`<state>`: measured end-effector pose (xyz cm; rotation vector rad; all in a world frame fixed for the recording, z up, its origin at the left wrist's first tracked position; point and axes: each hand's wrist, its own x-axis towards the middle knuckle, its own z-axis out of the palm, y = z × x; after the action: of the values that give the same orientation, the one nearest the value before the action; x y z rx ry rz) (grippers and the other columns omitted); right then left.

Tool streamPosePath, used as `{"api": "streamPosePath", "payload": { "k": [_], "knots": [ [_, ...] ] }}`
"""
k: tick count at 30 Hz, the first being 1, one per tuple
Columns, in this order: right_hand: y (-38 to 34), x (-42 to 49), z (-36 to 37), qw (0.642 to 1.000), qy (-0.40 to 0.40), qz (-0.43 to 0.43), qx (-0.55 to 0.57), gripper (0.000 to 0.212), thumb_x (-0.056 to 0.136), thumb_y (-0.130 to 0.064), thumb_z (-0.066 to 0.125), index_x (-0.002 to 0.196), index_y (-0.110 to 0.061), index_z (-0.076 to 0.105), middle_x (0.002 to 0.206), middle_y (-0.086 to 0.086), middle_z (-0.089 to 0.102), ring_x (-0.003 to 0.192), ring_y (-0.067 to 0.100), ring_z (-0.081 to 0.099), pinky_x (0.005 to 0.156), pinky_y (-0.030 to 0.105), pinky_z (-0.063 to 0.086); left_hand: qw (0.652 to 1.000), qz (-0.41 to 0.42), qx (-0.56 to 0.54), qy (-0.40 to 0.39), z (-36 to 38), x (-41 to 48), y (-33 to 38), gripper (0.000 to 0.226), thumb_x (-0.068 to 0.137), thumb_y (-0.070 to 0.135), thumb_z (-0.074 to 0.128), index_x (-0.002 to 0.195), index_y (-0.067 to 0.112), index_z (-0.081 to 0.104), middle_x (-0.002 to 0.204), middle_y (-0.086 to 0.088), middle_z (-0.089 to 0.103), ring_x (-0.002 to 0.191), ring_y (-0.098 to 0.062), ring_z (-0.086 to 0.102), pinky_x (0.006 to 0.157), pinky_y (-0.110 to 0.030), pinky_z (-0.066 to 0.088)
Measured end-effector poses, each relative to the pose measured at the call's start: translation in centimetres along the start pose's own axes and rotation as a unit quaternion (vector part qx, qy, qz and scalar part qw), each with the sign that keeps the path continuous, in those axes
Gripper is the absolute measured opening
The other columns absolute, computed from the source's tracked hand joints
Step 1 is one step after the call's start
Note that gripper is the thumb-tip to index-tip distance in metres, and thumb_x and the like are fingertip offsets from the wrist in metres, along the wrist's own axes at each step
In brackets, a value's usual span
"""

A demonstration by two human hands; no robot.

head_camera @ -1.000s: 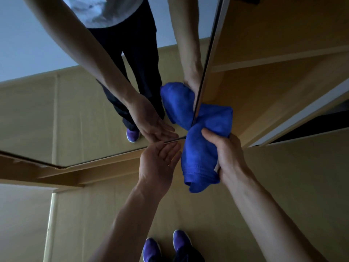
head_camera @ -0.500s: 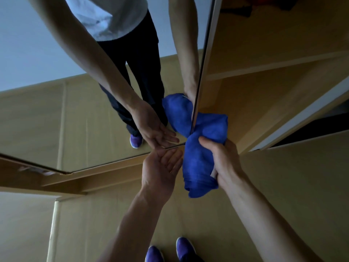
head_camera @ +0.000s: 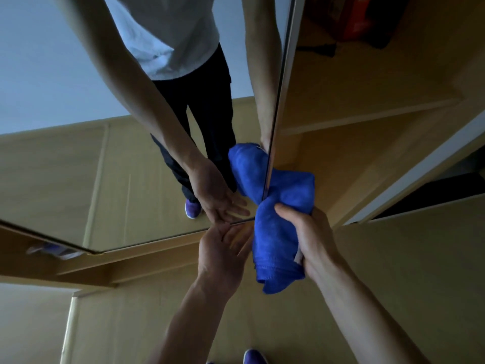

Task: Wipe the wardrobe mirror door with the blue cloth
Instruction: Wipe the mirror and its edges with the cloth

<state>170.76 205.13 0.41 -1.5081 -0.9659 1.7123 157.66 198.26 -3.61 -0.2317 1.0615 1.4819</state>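
Observation:
The wardrobe mirror door (head_camera: 78, 166) fills the upper left and reflects my arms, legs and the floor. A bunched blue cloth (head_camera: 273, 240) is wrapped over the door's lower right corner, against its vertical right edge. My right hand (head_camera: 307, 237) is closed around the cloth from the right. To the left of the cloth, my left hand (head_camera: 220, 248) is held palm up with fingers spread, its fingertips at the mirror's bottom edge, and it holds nothing.
The open wardrobe interior (head_camera: 380, 88) with a wooden shelf lies to the right of the door edge. A wooden sliding track (head_camera: 131, 261) runs under the door. My purple shoes (head_camera: 253, 357) stand on the wood floor below.
Both hands and the cloth have stayed at the door's lower corner. The view has tilted upward slightly, showing more of the reflection.

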Motion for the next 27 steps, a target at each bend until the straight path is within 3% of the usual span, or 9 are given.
{"api": "streamPosePath", "payload": {
  "k": [3, 5, 7, 11, 15, 17, 22, 25, 27],
  "knots": [
    [-1.5, -0.7, -0.1, 0.998, -0.006, -0.061, 0.004, 0.013, 0.08, -0.029, 0.076, 0.085, -0.017, 0.075, 0.08, 0.002, 0.077, 0.074, 0.017, 0.075, 0.067, 0.033, 0.055, 1.0, 0.0, 0.006, 0.004, -0.2, 0.0, -0.1, 0.031, 0.091, 0.008, 0.047, 0.088, 0.002, 0.077, 0.092, -0.014, 0.077, 0.079, -0.025, 0.076, 0.078, -0.037, 0.057],
    [-3.5, -1.5, 0.0, 0.992, -0.024, -0.12, 0.022, 0.02, 0.076, -0.034, 0.077, 0.087, -0.019, 0.075, 0.084, 0.002, 0.078, 0.078, 0.018, 0.075, 0.064, 0.03, 0.055, 1.0, 0.005, 0.016, -0.002, -0.2, 0.1, -0.2, 0.039, 0.093, 0.003, 0.042, 0.077, 0.004, 0.077, 0.081, -0.01, 0.075, 0.067, -0.021, 0.073, 0.061, -0.031, 0.058],
    [-5.2, -2.1, -0.2, 0.984, -0.048, -0.168, 0.04, 0.027, 0.072, -0.037, 0.077, 0.093, -0.019, 0.075, 0.089, 0.002, 0.078, 0.083, 0.019, 0.075, 0.064, 0.027, 0.056, 0.998, 0.022, 0.059, -0.009, -0.1, 0.0, -0.3, 0.036, 0.094, -0.01, 0.039, 0.083, 0.003, 0.071, 0.072, -0.003, 0.072, 0.06, -0.013, 0.069, 0.052, -0.024, 0.054],
    [-5.5, -2.0, -0.6, 0.988, -0.059, -0.138, 0.048, 0.027, 0.075, -0.035, 0.076, 0.091, -0.013, 0.076, 0.09, 0.009, 0.077, 0.085, 0.027, 0.075, 0.074, 0.04, 0.056, 0.994, 0.051, 0.1, -0.007, 0.1, -0.7, -0.3, 0.031, 0.093, -0.018, 0.039, 0.089, 0.002, 0.063, 0.078, -0.005, 0.073, 0.07, -0.015, 0.071, 0.063, -0.028, 0.056],
    [-3.3, -1.8, -0.3, 0.997, -0.033, -0.063, 0.029, 0.017, 0.084, -0.028, 0.074, 0.089, -0.012, 0.076, 0.086, 0.007, 0.078, 0.085, 0.023, 0.075, 0.085, 0.044, 0.055, 0.999, -0.003, 0.034, 0.004, 0.4, -0.8, 0.1, 0.03, 0.094, 0.003, 0.041, 0.109, -0.002, 0.067, 0.094, -0.014, 0.077, 0.092, -0.029, 0.071, 0.088, -0.042, 0.053],
    [-3.2, -2.1, -0.2, 0.998, -0.022, -0.057, 0.016, 0.023, 0.082, -0.031, 0.075, 0.093, -0.012, 0.075, 0.087, 0.006, 0.078, 0.085, 0.023, 0.075, 0.088, 0.045, 0.055, 1.0, -0.022, 0.01, 0.015, 0.7, -1.1, 0.2, 0.03, 0.094, 0.01, 0.045, 0.111, 0.0, 0.067, 0.092, -0.014, 0.076, 0.084, -0.027, 0.074, 0.082, -0.04, 0.057],
    [-6.9, -3.0, -0.9, 0.99, -0.07, -0.116, 0.03, 0.027, 0.07, -0.038, 0.078, 0.087, -0.017, 0.078, 0.087, 0.004, 0.078, 0.083, 0.022, 0.076, 0.07, 0.035, 0.058, 0.997, -0.051, -0.015, 0.052, 1.9, -2.0, 0.7, 0.024, 0.092, 0.015, 0.054, 0.111, 0.006, 0.066, 0.084, -0.008, 0.072, 0.067, -0.024, 0.074, 0.055, -0.029, 0.058],
    [-8.9, -2.9, -1.4, 0.981, -0.125, -0.141, 0.043, 0.01, 0.076, -0.029, 0.078, 0.083, -0.021, 0.079, 0.089, 0.007, 0.078, 0.085, 0.026, 0.076, 0.064, 0.031, 0.059, 0.996, -0.05, -0.016, 0.065, 2.4, -2.3, 0.9, 0.036, 0.094, 0.017, 0.055, 0.128, 0.008, 0.063, 0.112, -0.011, 0.066, 0.1, -0.029, 0.071, 0.078, -0.037, 0.06],
    [-9.1, -2.6, -1.6, 0.983, -0.135, -0.115, 0.042, 0.021, 0.075, -0.032, 0.079, 0.09, -0.017, 0.078, 0.097, 0.011, 0.077, 0.094, 0.031, 0.073, 0.083, 0.047, 0.058, 0.997, -0.048, 0.011, 0.054, 2.7, -2.7, 1.0, 0.024, 0.095, 0.019, 0.054, 0.116, 0.009, 0.063, 0.106, -0.013, 0.06, 0.1, -0.03, 0.065, 0.088, -0.038, 0.055]
  ]
}}
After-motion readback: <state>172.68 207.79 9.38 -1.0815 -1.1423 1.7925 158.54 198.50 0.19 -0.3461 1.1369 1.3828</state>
